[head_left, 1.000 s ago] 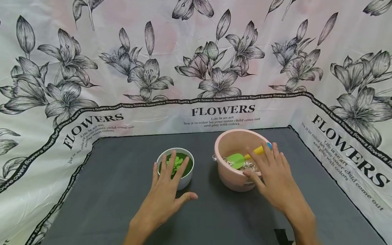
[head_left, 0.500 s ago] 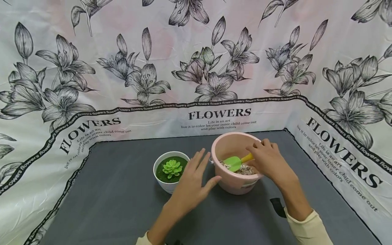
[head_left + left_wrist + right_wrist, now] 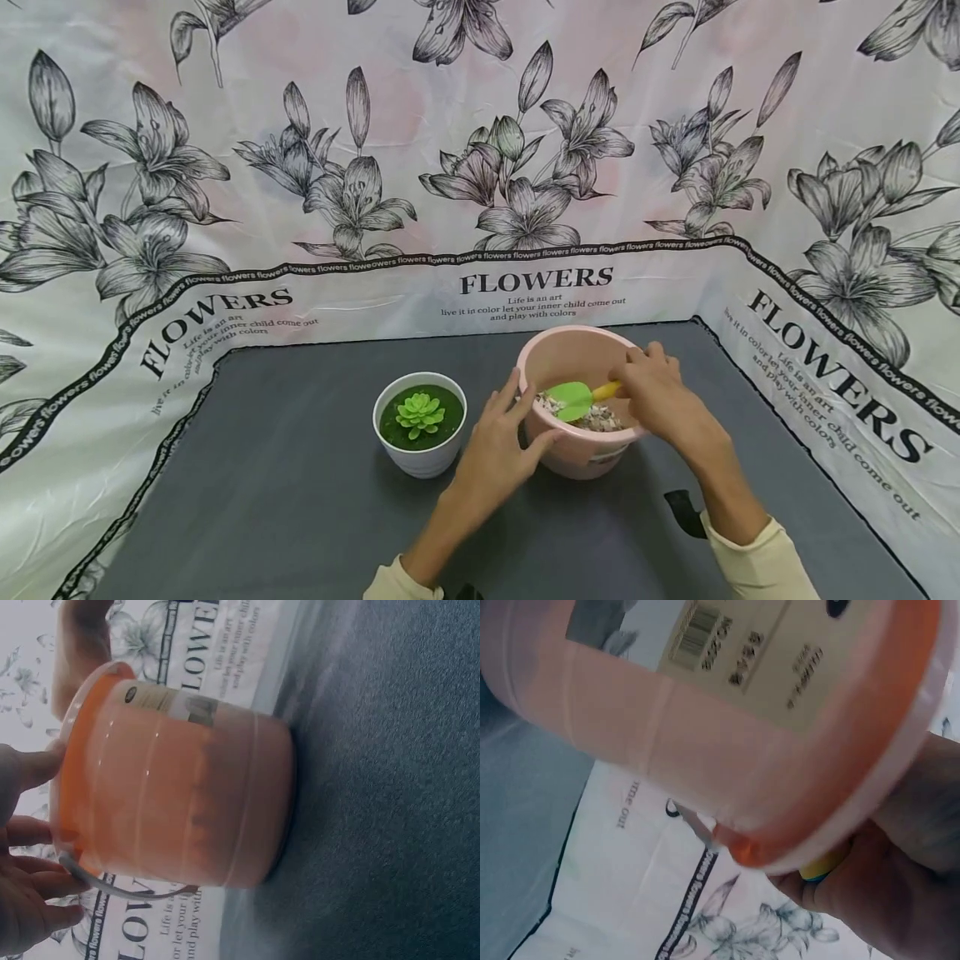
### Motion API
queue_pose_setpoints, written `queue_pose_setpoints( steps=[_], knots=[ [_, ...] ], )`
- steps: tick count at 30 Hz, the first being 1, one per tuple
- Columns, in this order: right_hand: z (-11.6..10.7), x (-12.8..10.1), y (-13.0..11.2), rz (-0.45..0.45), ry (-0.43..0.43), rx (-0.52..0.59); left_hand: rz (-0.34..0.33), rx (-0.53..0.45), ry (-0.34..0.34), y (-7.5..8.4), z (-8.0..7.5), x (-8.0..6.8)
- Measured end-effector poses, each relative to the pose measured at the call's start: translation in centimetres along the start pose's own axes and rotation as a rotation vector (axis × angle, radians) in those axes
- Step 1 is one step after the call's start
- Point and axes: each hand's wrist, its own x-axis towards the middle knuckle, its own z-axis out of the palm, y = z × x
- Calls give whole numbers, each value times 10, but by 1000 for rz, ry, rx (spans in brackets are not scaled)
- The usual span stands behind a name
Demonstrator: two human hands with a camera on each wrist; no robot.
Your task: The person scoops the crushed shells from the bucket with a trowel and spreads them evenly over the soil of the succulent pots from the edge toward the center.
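Observation:
A pink plastic bucket (image 3: 570,454) stands on the grey mat, holding pale pebbles (image 3: 600,417) and a small scoop with a green blade (image 3: 570,398) and a yellow handle. My right hand (image 3: 651,390) grips that handle over the bucket's right rim. My left hand (image 3: 501,437) rests against the bucket's left side, fingers spread along its wall and rim. The left wrist view shows the bucket's wall (image 3: 195,802) with my fingers (image 3: 30,885) by its rim. The right wrist view shows the labelled wall (image 3: 727,712) and my fingers (image 3: 877,885) round the handle. A white pot with a green succulent (image 3: 420,414) stands left of the bucket.
A grey mat (image 3: 285,517) covers the table. Floral cloth printed with "FLOWERS" (image 3: 536,281) walls the back and both sides. A small black object (image 3: 681,508) lies on the mat near my right forearm.
My left hand left the white pot and moved right to the bucket's side. My right hand went from the bucket's front rim to gripping the scoop handle.

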Motion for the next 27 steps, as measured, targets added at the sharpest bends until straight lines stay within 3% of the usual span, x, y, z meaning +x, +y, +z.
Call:
queue_pose_setpoints(
  steps=[11, 18, 27],
  knots=[
    [-24, -17, 3, 11, 125, 3, 7, 9, 7, -2, -3, 2],
    [-37, -26, 11, -27, 272, -33, 16, 45, 5, -4, -2, 1],
    [-48, -30, 6, -6, 278, -49, 26, 84, -8, -6, -4, 0]
  ],
)
